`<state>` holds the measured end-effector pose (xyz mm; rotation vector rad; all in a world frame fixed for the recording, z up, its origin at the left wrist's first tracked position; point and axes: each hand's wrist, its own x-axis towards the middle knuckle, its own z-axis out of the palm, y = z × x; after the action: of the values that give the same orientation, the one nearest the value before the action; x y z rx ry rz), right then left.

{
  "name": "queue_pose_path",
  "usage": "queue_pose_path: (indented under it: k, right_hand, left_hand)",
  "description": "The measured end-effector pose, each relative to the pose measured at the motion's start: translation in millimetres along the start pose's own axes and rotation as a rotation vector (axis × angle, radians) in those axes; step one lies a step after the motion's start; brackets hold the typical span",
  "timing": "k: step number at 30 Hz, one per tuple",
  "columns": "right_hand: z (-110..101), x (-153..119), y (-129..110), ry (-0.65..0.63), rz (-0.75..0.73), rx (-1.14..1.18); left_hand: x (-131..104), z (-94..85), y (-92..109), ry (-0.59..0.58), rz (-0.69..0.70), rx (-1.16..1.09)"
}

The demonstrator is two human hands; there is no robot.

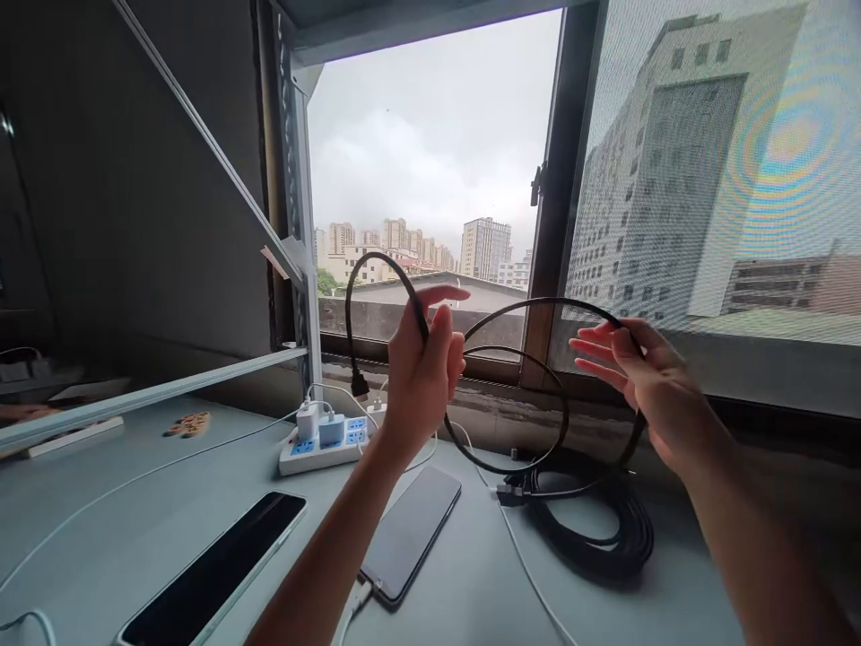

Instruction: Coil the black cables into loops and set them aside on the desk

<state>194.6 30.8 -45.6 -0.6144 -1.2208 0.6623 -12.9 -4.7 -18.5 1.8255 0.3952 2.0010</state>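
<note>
A thin black cable hangs in loops between my hands, above the table. My left hand is closed around it, index finger stretched out. From that hand one end arches over and down to a black plug with a flat metal tip, possibly HDMI. My right hand grips the cable between thumb and fingers, the other fingertips spread. Another black plug hangs at or rests near the coiled black cable lying below; which of the two cables it belongs to I cannot tell for sure.
A phone with a white charging lead lies below my left forearm, a second phone to its left. Behind stands a white power strip with chargers. A metal shelf frame and the window bound the table. Thin white wires cross it.
</note>
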Motion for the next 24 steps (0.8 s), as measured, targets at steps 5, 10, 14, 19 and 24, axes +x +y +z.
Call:
queue_pose_path:
  k: [5, 10, 14, 19, 24]
  right_hand:
    - [8, -2, 8, -0.031, 0.255, 0.116]
    - [12, -6, -1, -0.130, 0.424, 0.236]
    - [14, -11, -8, -0.161, 0.351, 0.054]
    - [16, -16, -10, -0.233, 0.295, -0.089]
    - [15, -25, -20, -0.161, -0.007, -0.264]
  left_hand:
    - [-5, 5.7, 17, -0.019, -0.034, -0.119]
    - [-2, 3.2, 20, -0.012, -0.061, -0.147]
    - [-1, 4.3, 17, 0.004, -0.084, -0.106]
    - [-8, 13.3, 16, -0.078, -0.152, -0.074]
    - [-17, 24.8, 12, -0.103, -0.249, -0.109]
